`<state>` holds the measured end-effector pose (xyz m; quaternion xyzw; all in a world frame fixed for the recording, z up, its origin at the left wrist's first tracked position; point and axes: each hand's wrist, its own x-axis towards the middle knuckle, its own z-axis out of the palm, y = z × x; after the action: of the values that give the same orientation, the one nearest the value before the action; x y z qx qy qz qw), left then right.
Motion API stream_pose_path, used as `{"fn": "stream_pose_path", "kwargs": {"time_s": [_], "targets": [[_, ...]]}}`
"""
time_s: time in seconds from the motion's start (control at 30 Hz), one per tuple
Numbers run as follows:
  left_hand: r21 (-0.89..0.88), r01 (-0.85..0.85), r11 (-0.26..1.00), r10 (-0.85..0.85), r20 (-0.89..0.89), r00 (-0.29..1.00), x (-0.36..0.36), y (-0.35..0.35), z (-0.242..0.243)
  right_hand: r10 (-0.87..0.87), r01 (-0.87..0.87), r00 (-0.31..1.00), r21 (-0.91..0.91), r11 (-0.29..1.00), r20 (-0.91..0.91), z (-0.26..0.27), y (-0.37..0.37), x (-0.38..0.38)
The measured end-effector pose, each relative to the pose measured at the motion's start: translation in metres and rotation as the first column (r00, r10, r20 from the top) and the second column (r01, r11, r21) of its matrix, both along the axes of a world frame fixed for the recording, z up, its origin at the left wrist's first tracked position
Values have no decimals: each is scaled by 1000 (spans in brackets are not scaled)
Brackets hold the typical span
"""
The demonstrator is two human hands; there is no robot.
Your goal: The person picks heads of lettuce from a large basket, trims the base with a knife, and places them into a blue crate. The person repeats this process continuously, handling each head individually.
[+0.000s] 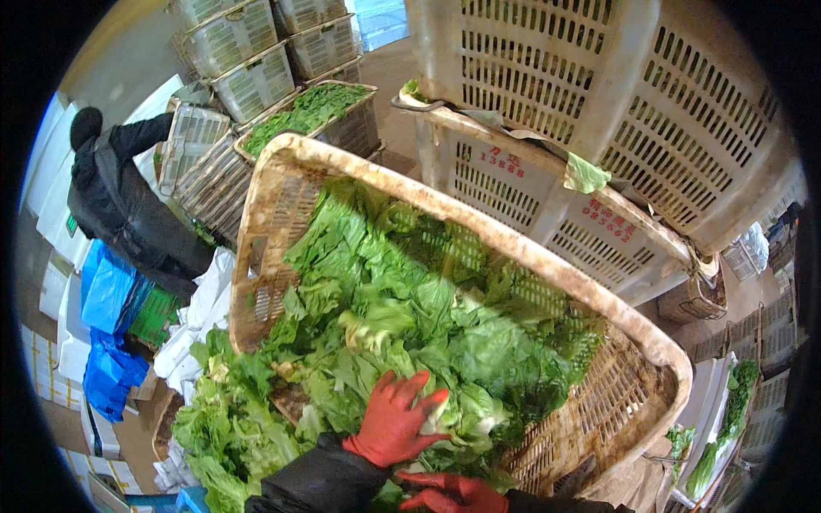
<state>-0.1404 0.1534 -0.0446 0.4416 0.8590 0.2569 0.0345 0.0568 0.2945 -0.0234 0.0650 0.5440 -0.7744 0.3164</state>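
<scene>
My left hand (399,420), in a red glove, rests on loose lettuce leaves (410,308) with its fingers spread. Below it, at the bottom edge of the view, is my right hand (458,492) in a matching glove. Its fingers are apart and point left, close to some leaves; part of it is cut off. The leaves lie in a large, dirt-stained plastic crate (487,218) that sits tilted before me. More lettuce (237,410) is heaped at the crate's near left side. No leaf shows clearly gripped in either hand.
Tall slotted crates (513,167) stand stacked beyond the far rim, bearing red writing. Further left, a person in dark clothing (128,192) reaches toward other crates (199,141). One crate of greens (308,115) stands behind. Blue plastic sheeting (112,372) lies at left; leafy bunches (721,423) sit at right.
</scene>
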Motion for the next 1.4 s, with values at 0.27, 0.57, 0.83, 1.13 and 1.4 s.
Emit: {"fn": "stream_pose_path", "kwargs": {"time_s": [0.27,0.57,0.83,1.13,1.4], "targets": [[295,-125,947,173,-141,975,65,-68,173,-356,524,606,21,851,-711,92,34,-10],[74,-381,922,194,763,616,269,-242,149,474,-436,729,199,878,-493,-63,-141,60],[223,-762,608,174,899,402,422,-347,22,841,-211,-27,826,523,-540,36,-183,25],[415,-888,198,-5,906,423,339,-360,40,443,-282,726,360,890,-526,90,-252,1],[617,-787,13,-414,720,557,290,-298,78,337,-154,782,361,920,-524,93,-188,-39]]}}
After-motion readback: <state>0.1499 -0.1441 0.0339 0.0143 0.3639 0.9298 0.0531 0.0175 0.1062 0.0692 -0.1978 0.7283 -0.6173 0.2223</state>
